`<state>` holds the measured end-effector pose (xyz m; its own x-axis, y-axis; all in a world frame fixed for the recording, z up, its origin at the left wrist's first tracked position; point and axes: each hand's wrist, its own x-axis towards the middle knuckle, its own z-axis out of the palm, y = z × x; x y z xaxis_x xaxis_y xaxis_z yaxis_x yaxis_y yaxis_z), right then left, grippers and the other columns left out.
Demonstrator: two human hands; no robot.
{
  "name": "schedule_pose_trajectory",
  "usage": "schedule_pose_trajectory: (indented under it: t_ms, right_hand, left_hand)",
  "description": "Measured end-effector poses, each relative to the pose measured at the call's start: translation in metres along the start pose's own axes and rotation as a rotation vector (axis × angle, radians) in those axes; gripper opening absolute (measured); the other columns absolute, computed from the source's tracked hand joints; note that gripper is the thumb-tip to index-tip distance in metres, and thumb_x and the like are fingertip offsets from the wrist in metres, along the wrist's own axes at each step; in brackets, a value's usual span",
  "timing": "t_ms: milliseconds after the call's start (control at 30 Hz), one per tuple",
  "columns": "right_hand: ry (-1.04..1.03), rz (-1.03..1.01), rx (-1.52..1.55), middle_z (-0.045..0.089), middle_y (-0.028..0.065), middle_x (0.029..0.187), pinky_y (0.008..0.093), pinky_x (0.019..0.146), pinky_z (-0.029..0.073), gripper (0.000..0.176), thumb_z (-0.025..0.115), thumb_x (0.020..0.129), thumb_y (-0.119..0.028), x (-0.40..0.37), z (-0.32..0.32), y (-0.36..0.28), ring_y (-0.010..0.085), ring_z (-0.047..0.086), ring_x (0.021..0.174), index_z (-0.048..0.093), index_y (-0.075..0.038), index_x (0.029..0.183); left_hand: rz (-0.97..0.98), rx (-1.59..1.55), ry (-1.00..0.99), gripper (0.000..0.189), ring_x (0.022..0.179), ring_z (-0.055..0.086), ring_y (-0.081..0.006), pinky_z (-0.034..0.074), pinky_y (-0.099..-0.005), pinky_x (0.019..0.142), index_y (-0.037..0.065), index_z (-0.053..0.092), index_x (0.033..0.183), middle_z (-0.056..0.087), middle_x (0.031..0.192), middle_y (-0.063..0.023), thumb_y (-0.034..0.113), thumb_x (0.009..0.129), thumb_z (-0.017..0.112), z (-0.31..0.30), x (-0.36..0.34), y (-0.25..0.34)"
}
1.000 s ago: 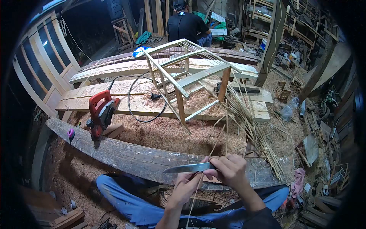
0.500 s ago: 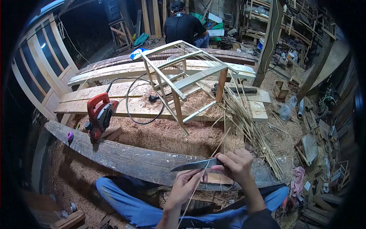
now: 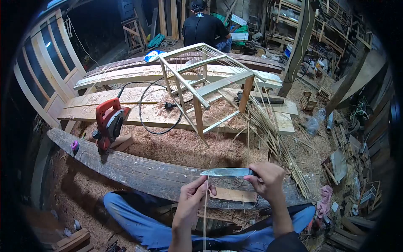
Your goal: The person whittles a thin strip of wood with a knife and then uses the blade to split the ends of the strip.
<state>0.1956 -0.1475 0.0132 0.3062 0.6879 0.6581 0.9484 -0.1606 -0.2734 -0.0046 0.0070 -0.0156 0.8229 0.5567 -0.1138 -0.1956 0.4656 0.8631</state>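
Observation:
My right hand [image 3: 268, 179] is closed around the handle of a knife [image 3: 230, 172], its broad blade pointing left and almost level. Near the blade's tip, a thin bamboo strip [image 3: 205, 222] runs past it, nearly upright in the view. The fingers of my left hand [image 3: 195, 196] pinch this strip just below the blade. Beneath both hands lies a small flat piece of wood [image 3: 233, 195] on the weathered plank [image 3: 147, 178]. A wooden frame with thin bars [image 3: 222, 87] stands tilted beyond them.
A red power planer [image 3: 110, 124] rests at the plank's left, near a purple roll [image 3: 75, 145]. Bamboo strips [image 3: 273, 140] are heaped at the right, below a dark-headed tool [image 3: 268, 100]. Shavings cover the floor. Another person [image 3: 204, 31] sits at the back, facing away.
The knife has shifted right and turned from a slant to nearly level, its tip now at the strip. My left hand has moved slightly left, and the strip stands more upright.

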Motion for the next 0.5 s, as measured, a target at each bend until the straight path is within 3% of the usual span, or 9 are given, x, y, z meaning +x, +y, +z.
schedule_pose_trajectory:
  t_ms: [167, 267, 333, 367, 500]
  right_hand:
    - [-0.050, -0.030, 0.185, 0.068, 0.0031, 0.073, 0.0341, 0.052, 0.043, 0.036, 0.078, 0.083, -0.044, -0.002, 0.005, -0.006, 0.0201, 0.061, 0.059, 0.074, -0.009, 0.089]
    - [-0.003, -0.102, 0.056, 0.067, 0.0008, 0.073, 0.0329, 0.053, 0.043, 0.034, 0.080, 0.081, -0.043, -0.002, 0.012, -0.020, 0.0176, 0.060, 0.060, 0.074, -0.010, 0.089]
    - [0.037, -0.114, 0.030, 0.066, -0.0015, 0.073, 0.0320, 0.053, 0.042, 0.033, 0.082, 0.078, -0.042, -0.005, 0.015, -0.019, 0.0155, 0.059, 0.061, 0.074, -0.011, 0.088]
    - [0.064, -0.129, 0.016, 0.065, -0.0019, 0.072, 0.0320, 0.053, 0.042, 0.033, 0.082, 0.078, -0.041, -0.004, 0.014, -0.019, 0.0154, 0.059, 0.061, 0.073, -0.011, 0.088]
    - [0.093, -0.157, -0.041, 0.060, -0.0033, 0.068, 0.0315, 0.053, 0.040, 0.033, 0.083, 0.076, -0.042, -0.004, 0.011, -0.016, 0.0148, 0.055, 0.058, 0.072, -0.013, 0.088]
  left_hand:
    - [-0.050, 0.008, -0.026, 0.032, 0.063, 0.045, 0.0012, 0.029, -0.0160, 0.051, -0.002, 0.061, 0.134, 0.069, 0.089, -0.0031, 0.013, 0.106, 0.055, 0.016, -0.002, 0.013]
    - [-0.028, 0.052, -0.013, 0.026, 0.065, 0.047, 0.0004, 0.031, -0.0168, 0.054, -0.001, 0.066, 0.125, 0.068, 0.088, -0.0006, 0.013, 0.106, 0.056, 0.026, -0.003, 0.000]
    - [-0.201, 0.230, -0.162, 0.023, 0.068, 0.050, -0.0006, 0.035, -0.0180, 0.058, -0.002, 0.070, 0.118, 0.066, 0.087, 0.0018, 0.012, 0.105, 0.057, 0.021, -0.003, -0.001]
    - [-0.095, 0.195, -0.166, 0.022, 0.069, 0.050, -0.0010, 0.037, -0.0187, 0.059, -0.003, 0.071, 0.112, 0.065, 0.084, 0.0032, 0.012, 0.105, 0.057, 0.030, -0.003, -0.006]
    - [-0.038, 0.203, -0.138, 0.023, 0.068, 0.047, -0.0003, 0.034, -0.0184, 0.056, -0.003, 0.071, 0.116, 0.064, 0.082, 0.0037, 0.012, 0.105, 0.058, 0.040, -0.004, -0.005]
